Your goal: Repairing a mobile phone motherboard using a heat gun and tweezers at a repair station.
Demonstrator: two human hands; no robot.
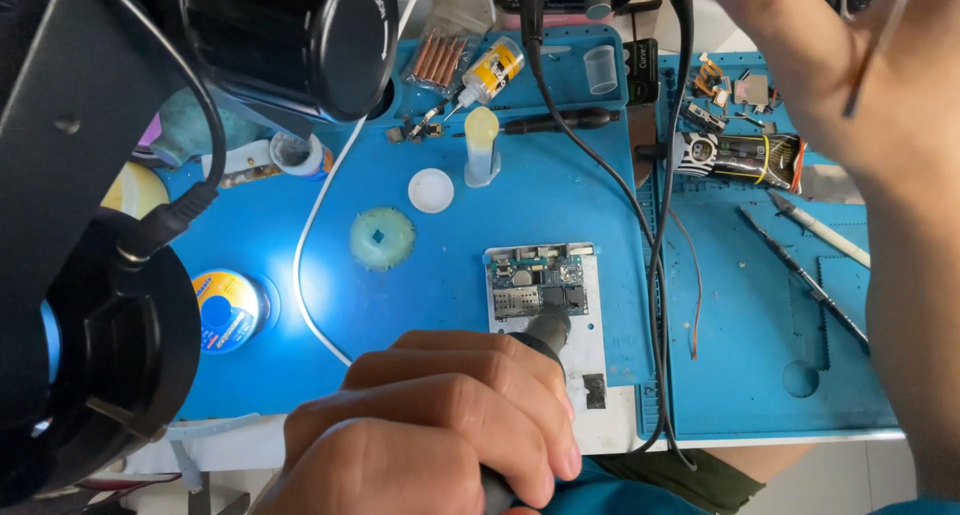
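Observation:
A small green circuit board (535, 275) lies on a white plate (592, 360) at the front of the blue work mat (450, 135). My left hand (430, 430) comes in from the bottom edge with its fingers wrapped round a black tool handle. The tool's grey metal nozzle (548, 328) rests over the board's lower edge. My right hand (800, 45) is raised close to the camera at the top right, blurred. A thin grey metal piece (880, 45) crosses it; whether the hand holds it is unclear.
A black microscope (280, 35) fills the left side. On the mat are a solder spool (225, 310), a green disc (381, 238), a white cap (431, 190), a glue bottle (492, 72) and black cables (650, 225). A black tube (740, 160) and thin hand tools (800, 270) lie at right.

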